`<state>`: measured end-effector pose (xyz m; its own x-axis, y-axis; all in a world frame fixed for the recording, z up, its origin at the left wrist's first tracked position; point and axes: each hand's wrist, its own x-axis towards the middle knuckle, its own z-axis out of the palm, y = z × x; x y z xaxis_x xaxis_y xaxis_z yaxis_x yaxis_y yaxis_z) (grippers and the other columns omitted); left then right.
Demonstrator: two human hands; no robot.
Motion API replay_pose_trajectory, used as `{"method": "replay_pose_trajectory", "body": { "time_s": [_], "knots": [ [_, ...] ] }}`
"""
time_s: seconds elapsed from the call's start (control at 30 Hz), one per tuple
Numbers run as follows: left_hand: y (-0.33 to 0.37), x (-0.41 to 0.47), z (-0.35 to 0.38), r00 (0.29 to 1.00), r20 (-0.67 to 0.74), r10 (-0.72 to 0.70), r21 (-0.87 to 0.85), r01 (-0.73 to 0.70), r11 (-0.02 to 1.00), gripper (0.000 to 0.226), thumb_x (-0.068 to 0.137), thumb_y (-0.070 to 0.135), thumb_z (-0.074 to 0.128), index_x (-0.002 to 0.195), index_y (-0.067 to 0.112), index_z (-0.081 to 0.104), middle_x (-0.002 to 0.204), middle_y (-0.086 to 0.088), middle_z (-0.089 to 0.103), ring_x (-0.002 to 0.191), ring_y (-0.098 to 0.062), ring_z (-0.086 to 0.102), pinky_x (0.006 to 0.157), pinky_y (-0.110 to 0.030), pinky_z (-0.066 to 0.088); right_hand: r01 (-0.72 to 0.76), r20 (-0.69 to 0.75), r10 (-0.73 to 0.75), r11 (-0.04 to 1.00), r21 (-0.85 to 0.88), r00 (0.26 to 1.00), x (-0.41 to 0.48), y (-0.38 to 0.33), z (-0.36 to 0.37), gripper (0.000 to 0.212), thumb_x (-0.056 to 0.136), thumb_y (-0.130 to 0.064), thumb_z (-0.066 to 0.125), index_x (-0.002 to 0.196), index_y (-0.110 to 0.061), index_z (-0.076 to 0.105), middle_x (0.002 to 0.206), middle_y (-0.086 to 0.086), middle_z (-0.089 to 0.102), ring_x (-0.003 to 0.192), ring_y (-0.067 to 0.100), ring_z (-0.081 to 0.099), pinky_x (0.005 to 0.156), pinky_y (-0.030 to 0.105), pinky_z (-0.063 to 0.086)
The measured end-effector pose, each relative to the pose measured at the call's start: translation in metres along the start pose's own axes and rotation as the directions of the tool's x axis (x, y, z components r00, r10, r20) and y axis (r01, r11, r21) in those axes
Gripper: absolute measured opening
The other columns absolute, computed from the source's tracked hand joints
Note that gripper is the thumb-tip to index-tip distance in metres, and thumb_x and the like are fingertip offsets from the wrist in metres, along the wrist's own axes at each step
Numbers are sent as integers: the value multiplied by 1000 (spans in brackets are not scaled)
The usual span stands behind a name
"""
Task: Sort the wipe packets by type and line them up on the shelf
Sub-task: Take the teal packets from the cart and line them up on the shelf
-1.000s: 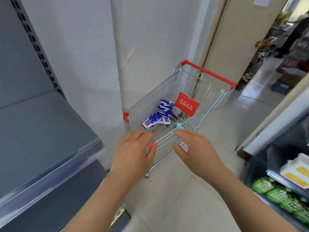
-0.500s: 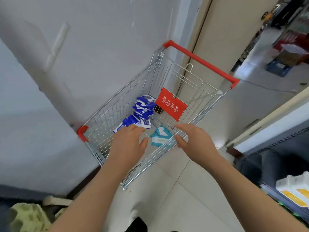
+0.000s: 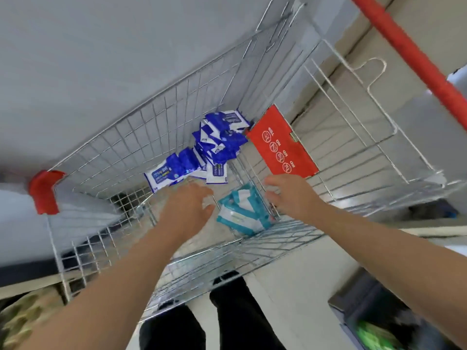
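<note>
At the pick-up step, your left hand (image 3: 188, 205) and right hand (image 3: 290, 195) hovered in the cart (image 3: 126, 137), grips open and empty, flanking the teal packets (image 3: 242, 213); the next move called for closing on them.

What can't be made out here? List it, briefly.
Head view: print on the blue packets is too small and blurred; overlap hides their count.
Teal packets: overlapping and crossed by cart wire; count unclear.
Red cart handle: cut off by the top and right edges.
</note>
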<state>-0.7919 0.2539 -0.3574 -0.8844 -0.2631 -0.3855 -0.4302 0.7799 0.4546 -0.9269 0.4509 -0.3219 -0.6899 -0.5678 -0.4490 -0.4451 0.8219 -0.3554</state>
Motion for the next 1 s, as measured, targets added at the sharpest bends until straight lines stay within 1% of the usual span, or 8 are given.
{"method": "replay_pose_trajectory", "body": {
  "time_s": [0.23,0.33,0.5,0.63,0.7,0.77,0.9,1.0],
  "knots": [
    [-25,88,105,984,136,-118,-197,143,970,39,90,27,61,128,24,56,129,1,57,118,-21,51,101,-28,33,64,243,-64,998,5,968,103,76,70,29,87,-24,67,114,-15,66,108,5,69,99,22,63,87,36,50],
    [-35,114,151,966,200,-161,-285,215,934,45,86,21,66,130,22,55,131,-2,56,117,-21,52,102,-29,38,47,286,-48,999,8,957,129,97,101,37,86,-20,68,122,-13,64,112,7,67,101,23,62,85,27,45],
    [-44,135,209,945,293,-146,-309,238,921,60,83,18,69,137,26,43,130,-1,51,115,-22,52,99,-36,42,-23,271,-3,995,93,963,149,119,144,37,85,-13,69,121,-13,62,104,6,64,95,22,61,89,35,48],
    [-53,139,229,950,264,-163,-349,252,903,49,77,20,76,112,17,43,101,0,61,84,-20,58,69,-29,42,-86,213,63,992,98,975,151,132,166,26,78,-12,73,102,-13,64,88,-1,64,83,17,61,78,30,49],
    [-59,135,233,949,274,-158,-399,262,879,37,76,24,78,100,20,50,82,5,58,76,-15,56,65,-26,41,-131,215,109,987,90,971,151,135,171,18,77,-12,74,94,-10,67,83,-2,62,79,15,59,70,25,44],
    [-63,130,234,955,254,-152,-478,261,839,25,74,24,80,86,23,58,79,8,55,73,-8,52,65,-18,39,-159,236,133,983,95,962,150,134,173,15,78,-14,75,92,-8,72,79,-4,62,76,12,58,67,20,38],
    [-62,129,232,973,202,-114,-635,218,741,23,73,17,79,82,27,60,100,6,61,91,-7,56,79,-17,40,-190,316,102,946,264,943,148,118,176,10,80,-10,73,90,-8,74,71,-7,66,66,11,64,66,17,50],
    [-58,130,231,968,244,-57,-647,206,734,21,80,12,72,89,20,55,86,8,61,77,-1,56,66,-13,40,-273,309,134,841,467,942,148,113,176,13,86,-2,65,87,-14,70,83,3,71,76,18,70,78,29,57]
  ]
}}
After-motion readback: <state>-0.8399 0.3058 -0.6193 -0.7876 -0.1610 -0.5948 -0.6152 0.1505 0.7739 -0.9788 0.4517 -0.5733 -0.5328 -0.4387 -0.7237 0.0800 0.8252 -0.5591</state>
